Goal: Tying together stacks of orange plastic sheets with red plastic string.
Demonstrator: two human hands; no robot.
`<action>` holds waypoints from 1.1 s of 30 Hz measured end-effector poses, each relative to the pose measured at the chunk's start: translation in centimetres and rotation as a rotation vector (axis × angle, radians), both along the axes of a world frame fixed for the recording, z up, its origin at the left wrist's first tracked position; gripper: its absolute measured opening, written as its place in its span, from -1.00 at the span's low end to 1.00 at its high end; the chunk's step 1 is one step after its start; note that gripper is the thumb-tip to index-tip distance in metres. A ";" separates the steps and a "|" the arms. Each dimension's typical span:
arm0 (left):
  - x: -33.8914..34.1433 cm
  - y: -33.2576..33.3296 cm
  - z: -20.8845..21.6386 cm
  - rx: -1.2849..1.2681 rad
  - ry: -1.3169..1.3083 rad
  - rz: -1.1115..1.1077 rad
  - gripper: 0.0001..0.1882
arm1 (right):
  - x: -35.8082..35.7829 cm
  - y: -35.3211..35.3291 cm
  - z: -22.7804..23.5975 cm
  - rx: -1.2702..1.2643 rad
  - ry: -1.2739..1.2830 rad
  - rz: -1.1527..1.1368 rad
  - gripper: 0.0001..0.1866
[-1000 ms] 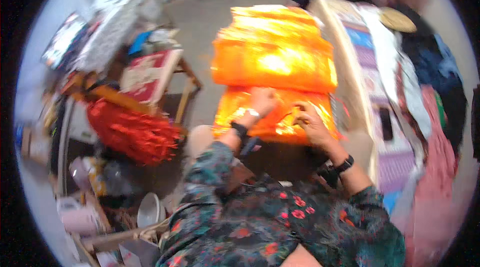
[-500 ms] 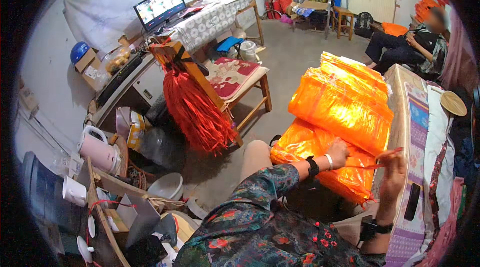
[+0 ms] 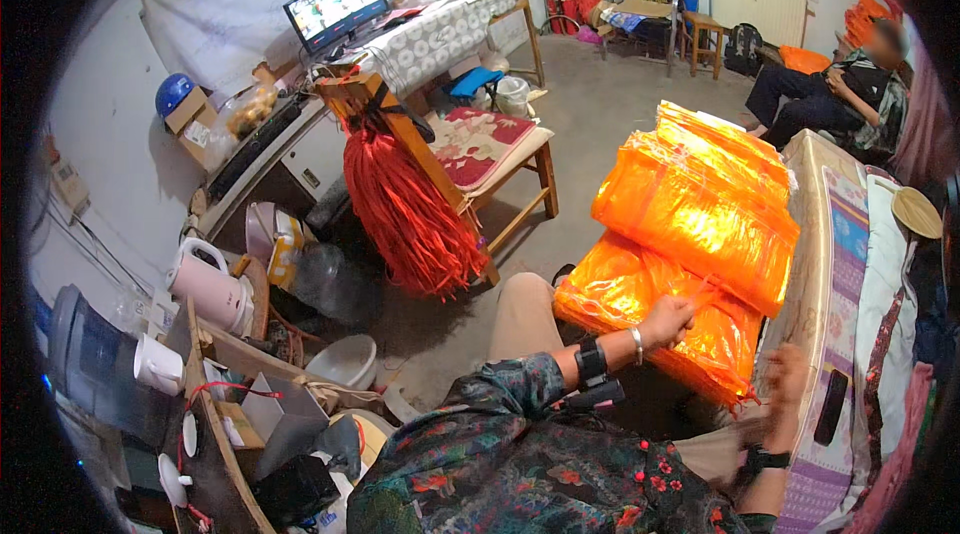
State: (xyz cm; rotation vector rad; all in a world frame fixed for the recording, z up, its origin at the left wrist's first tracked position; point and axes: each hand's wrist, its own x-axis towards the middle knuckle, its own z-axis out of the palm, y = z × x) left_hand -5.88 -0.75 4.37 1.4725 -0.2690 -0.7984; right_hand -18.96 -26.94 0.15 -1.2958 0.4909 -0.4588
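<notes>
A stack of shiny orange woven plastic bags (image 3: 700, 224) lies over my lap, folded flat in layers. At its near side my left hand (image 3: 668, 322) is closed, with a thin orange-red strip (image 3: 708, 292) sticking out from its fingertips over the bags. The strip's far end merges with the orange behind it. My right hand (image 3: 785, 379) is raised to the right of the stack, beside the bed edge. Motion smears its fingers, so what they hold, if anything, cannot be made out.
A bundle of red strips (image 3: 405, 209) hangs from a wooden chair (image 3: 490, 149) ahead on the left. To the right is a bed (image 3: 835, 304) with a black phone (image 3: 829, 406). A person (image 3: 840, 94) sits at the far right. A pink kettle (image 3: 208, 284) stands left.
My right hand has dropped slightly and moved away from the bags, and the red strip no longer stretches between both hands. My left hand has turned, its strip now pointing up. The view has shifted slightly.
</notes>
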 end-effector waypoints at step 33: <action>-3.6 3.5 -0.7 -0.231 0.236 -0.162 -0.74 | 1.2 16.5 3.4 -0.225 -0.005 0.141 -0.85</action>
